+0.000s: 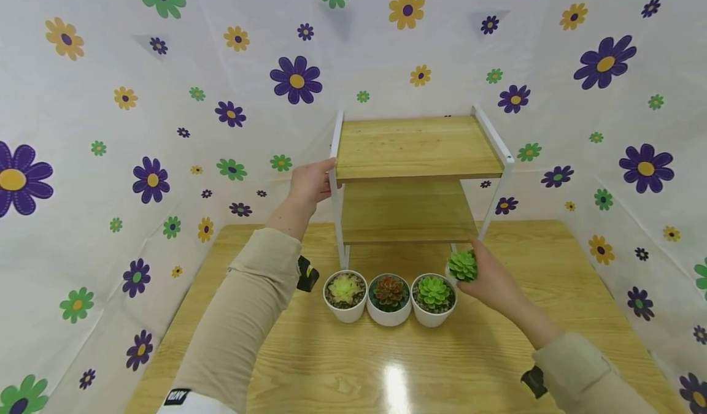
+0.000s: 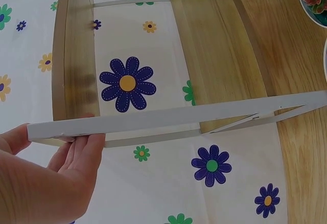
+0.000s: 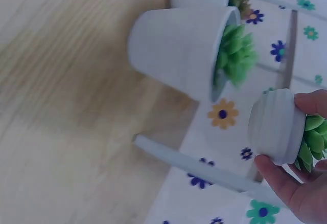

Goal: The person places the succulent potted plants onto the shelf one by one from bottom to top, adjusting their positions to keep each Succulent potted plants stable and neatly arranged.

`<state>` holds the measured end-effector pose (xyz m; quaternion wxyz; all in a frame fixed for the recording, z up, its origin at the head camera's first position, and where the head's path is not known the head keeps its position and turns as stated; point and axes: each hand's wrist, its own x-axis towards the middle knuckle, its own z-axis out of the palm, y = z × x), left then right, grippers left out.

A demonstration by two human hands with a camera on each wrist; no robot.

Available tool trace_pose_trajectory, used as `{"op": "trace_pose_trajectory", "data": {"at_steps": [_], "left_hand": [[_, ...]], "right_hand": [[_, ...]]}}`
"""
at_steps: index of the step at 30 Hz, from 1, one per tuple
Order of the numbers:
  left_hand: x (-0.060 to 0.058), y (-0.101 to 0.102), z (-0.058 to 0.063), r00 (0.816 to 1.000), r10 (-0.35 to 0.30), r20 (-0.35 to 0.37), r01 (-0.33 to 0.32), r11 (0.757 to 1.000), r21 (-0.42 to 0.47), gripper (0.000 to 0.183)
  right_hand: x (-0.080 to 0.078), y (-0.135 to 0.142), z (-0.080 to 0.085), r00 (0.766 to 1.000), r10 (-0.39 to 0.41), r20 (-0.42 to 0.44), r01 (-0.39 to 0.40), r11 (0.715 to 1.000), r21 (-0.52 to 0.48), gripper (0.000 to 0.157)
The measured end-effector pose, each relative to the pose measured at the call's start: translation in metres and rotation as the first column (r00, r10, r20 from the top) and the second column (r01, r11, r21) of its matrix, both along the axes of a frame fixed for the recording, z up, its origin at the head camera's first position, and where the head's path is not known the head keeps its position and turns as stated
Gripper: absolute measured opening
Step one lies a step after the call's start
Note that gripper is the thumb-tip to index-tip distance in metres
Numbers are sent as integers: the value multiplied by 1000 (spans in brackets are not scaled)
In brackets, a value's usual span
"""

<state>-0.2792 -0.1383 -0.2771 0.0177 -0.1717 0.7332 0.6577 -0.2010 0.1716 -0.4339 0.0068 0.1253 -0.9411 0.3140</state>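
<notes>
My left hand (image 1: 312, 184) grips the upper left post of a two-tier shelf (image 1: 420, 147) with white metal sides and wooden boards. In the left wrist view its fingers (image 2: 92, 152) curl round the white bar near the top board. My right hand (image 1: 494, 282) holds a small white pot (image 3: 278, 127) with a green succulent (image 1: 463, 265), lifted off the table beside the shelf's lower right. Thumb and fingers pinch the pot's rim in the right wrist view. To its left stands a row of white pots with a bright green succulent (image 1: 433, 291), a reddish succulent (image 1: 389, 292) and a yellowish succulent (image 1: 345, 289).
The shelf stands on a wooden table (image 1: 353, 365), close to a flower-printed cloth backdrop (image 1: 248, 126) that also runs down both sides. The pots stand in front of the shelf's lower board (image 1: 409, 211).
</notes>
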Motion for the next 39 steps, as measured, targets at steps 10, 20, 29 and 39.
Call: {"op": "trace_pose_trajectory", "data": {"at_steps": [10,20,29,39], "left_hand": [[1,-1,0,1000,3,-1,-3,1000,10,50],[2,-1,0,1000,10,-10,-10,1000,19,48],[2,-1,-1,1000,8,-9,-8,1000,-2,47],[5,-2,-1,1000,1,-17,-1,1000,11,48]], "right_hand": [[-20,-46,33,998,56,15,-55,998,-22,97],[-47,-96,40,997,74,-25,-75,997,-36,102],[-63,-118,34,997,67,27,-66,997,-37,102],[-72,-127,28,996,30,89,-15,985,-170,107]]}}
